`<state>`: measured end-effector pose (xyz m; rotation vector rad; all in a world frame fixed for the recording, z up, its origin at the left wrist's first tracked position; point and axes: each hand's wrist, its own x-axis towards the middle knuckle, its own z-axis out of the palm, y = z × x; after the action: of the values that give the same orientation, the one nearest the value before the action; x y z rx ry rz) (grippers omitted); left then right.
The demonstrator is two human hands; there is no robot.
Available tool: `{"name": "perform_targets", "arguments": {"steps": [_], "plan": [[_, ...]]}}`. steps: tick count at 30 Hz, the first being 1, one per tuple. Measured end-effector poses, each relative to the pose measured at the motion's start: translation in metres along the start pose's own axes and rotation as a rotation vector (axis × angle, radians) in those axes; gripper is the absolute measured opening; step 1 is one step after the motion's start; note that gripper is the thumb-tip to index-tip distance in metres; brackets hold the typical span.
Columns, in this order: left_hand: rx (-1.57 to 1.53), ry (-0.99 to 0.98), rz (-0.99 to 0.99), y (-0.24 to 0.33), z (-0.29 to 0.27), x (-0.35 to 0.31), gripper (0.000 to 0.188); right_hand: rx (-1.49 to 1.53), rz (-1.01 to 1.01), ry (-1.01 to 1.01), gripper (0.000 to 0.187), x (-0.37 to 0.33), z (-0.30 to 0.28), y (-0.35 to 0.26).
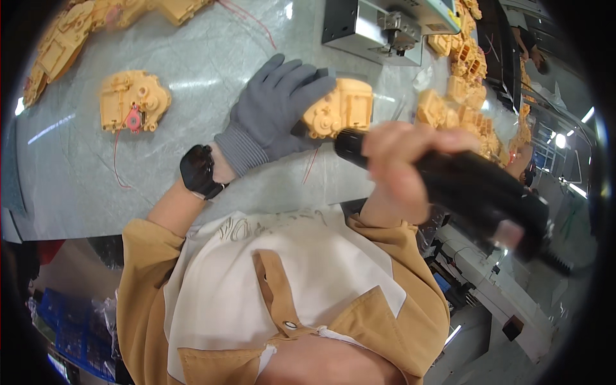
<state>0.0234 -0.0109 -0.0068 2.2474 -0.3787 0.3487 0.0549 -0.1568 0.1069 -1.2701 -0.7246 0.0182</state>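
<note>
My left hand (269, 109), in a grey knit glove, lies at the left side of a yellow plastic gear housing (354, 106) and holds it, the thumb over its upper left edge. Dark edges show beside the housing, mostly hidden by the glove. My bare right hand (404, 167) is wrapped round a black electric screwdriver (487, 196), blurred by motion. The screwdriver's nose reaches the lower edge of the housing; its bit cannot be made out. A thin red wire (310, 165) hangs below the housing.
Another yellow housing (115, 106) with a pink round part and red wire lies to the left. More housings (61, 54) are heaped at the far left and along the right (465, 83). A metal box device (366, 32) stands at the back. Another person (529, 48) is at far right.
</note>
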Motion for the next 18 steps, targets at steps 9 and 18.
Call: {"name": "perform_targets", "arguments": {"steps": [9, 18], "plan": [[0.019, -0.056, -0.013, 0.0, -0.004, 0.009, 0.085, -0.157, -0.228, 0.454, 0.03, 0.104, -0.056, 0.039], [0.003, -0.051, -0.03, 0.0, -0.003, 0.002, 0.087, -0.019, -0.081, 0.209, 0.039, 0.056, -0.035, 0.01]]}}
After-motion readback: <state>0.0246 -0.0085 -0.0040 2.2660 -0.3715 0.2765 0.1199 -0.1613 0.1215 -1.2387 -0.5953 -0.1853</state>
